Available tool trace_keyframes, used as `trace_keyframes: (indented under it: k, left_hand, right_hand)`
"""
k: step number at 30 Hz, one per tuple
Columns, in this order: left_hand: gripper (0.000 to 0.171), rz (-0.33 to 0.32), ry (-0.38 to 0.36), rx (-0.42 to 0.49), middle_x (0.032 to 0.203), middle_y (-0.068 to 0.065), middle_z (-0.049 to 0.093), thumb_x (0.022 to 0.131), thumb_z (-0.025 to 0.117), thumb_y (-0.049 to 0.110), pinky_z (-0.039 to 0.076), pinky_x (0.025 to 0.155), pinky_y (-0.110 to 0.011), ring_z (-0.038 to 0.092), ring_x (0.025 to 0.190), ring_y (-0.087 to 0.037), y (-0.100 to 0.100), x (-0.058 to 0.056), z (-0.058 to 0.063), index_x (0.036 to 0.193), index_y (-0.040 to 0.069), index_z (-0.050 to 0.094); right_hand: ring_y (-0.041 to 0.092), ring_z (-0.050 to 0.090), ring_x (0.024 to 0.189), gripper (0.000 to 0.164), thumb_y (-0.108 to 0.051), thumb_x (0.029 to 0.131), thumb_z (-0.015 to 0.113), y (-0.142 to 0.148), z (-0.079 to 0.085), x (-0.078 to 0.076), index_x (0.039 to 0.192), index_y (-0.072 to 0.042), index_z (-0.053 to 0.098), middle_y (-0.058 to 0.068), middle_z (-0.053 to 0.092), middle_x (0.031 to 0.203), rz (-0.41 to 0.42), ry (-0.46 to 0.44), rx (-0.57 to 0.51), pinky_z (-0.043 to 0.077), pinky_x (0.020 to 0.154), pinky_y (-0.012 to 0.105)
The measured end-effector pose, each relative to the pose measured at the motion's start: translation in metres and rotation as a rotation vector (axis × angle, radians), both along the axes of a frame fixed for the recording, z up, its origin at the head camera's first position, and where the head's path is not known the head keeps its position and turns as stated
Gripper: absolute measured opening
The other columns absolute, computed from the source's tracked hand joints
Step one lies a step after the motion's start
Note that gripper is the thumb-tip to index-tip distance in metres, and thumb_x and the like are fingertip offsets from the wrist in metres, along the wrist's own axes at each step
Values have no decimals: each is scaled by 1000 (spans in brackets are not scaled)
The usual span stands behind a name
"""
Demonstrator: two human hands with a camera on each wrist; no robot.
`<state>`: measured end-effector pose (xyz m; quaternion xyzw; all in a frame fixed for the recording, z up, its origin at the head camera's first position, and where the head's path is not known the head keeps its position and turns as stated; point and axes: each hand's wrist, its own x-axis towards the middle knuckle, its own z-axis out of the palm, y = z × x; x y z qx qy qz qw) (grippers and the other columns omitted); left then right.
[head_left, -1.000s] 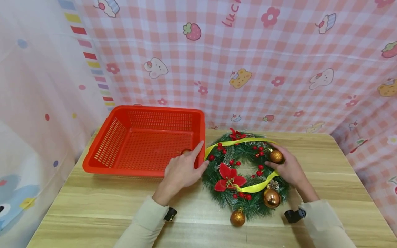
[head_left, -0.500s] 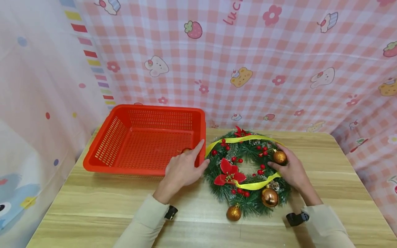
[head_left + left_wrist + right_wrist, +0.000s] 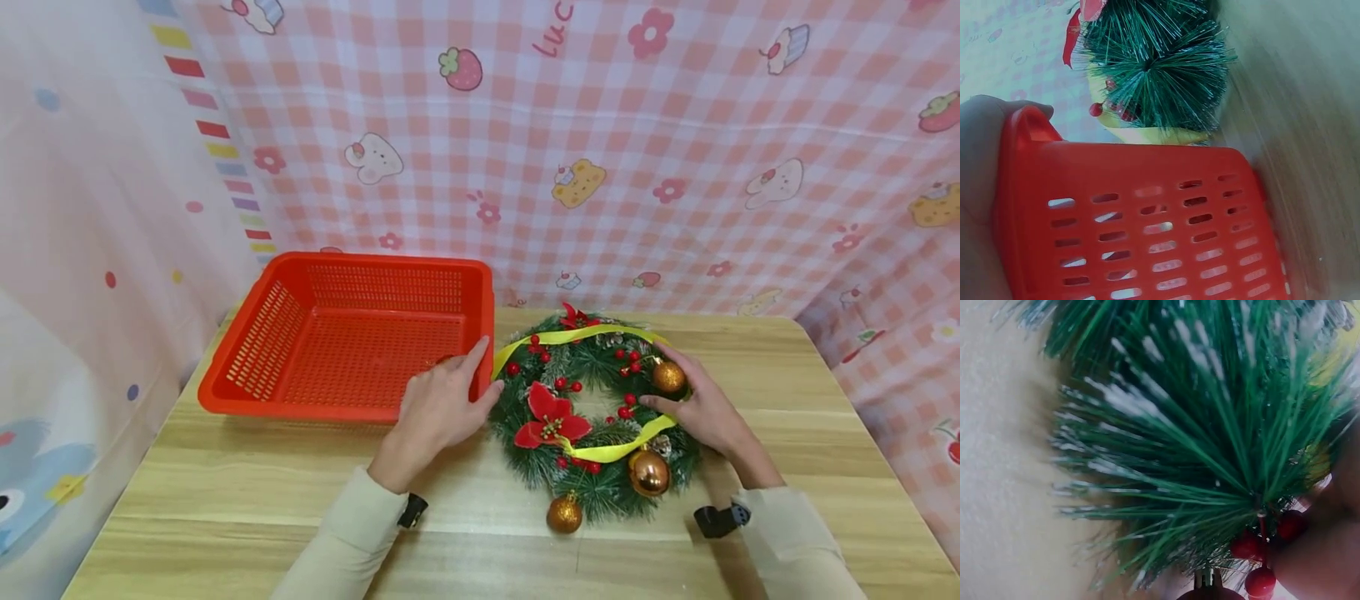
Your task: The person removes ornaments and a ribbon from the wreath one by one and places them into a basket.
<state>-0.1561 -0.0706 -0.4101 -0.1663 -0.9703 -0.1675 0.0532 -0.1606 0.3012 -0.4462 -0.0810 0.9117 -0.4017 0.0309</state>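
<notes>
A green Christmas wreath (image 3: 603, 492) lies on the table, dressed with red poinsettias, red berries, pine cones and a yellow ribbon (image 3: 611, 452). My right hand (image 3: 708, 408) grips its right side, thumb reaching over the inner ring, beside a glittery gold bauble (image 3: 669, 377). A shiny copper bauble (image 3: 648, 472) and another glittery bauble (image 3: 564, 514) hang at the near edge. My left hand (image 3: 442, 408) holds the near right corner of a red plastic basket (image 3: 300, 410). In the left wrist view this hand wraps over the basket's rim (image 3: 1029, 119), with the wreath close beyond.
The basket is slotted and stands left of the wreath; a small brown ornament inside is mostly hidden by my left hand. Both lie on a wooden table (image 3: 247, 517). A pink checked cloth (image 3: 510, 150) hangs behind, a white curtain (image 3: 90, 208) at left.
The wreath has turned slightly clockwise, its near bauble drifting left and away from me. My right hand stays on the wreath; my left stays on the basket.
</notes>
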Motion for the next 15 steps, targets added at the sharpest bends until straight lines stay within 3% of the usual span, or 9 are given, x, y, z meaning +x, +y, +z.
trace_keyframes:
  k: [4,6,9,12,15]
  left_hand:
    - [59,-37,162,19,135,-15,60,96,59,45,53,86,-48,61,112,-35,4,8,3,144,12,51]
    - [52,-84,245,68,135,-17,59,94,64,38,49,95,-51,57,118,-35,8,14,6,137,9,58]
    - [42,-170,347,155,131,-15,62,91,69,30,48,96,-47,56,117,-32,16,26,8,127,8,64]
    - [33,-252,376,250,123,-11,66,90,71,24,51,92,-39,59,112,-26,23,40,7,118,8,68]
    - [23,-325,306,334,110,-5,70,89,73,20,53,84,-32,64,102,-19,30,55,4,108,8,70]
  right_hand:
    - [55,26,138,89,-22,88,77,-1,-2,-2,158,-15,22,31,24,155,-8,4,-9,24,103,76]
    - [56,28,137,89,-20,88,76,-1,-3,-3,158,-12,22,32,24,154,-17,6,-17,24,103,76]
    - [56,34,132,90,-16,87,76,-1,-5,-3,158,-9,21,34,24,152,-27,13,-31,29,103,73]
    - [55,38,129,89,-14,88,76,-2,-7,-2,158,-8,21,34,24,151,-38,13,-45,32,102,71]
    - [55,38,129,89,-13,88,76,-2,-8,-2,158,-9,21,34,23,152,-46,7,-52,33,103,70]
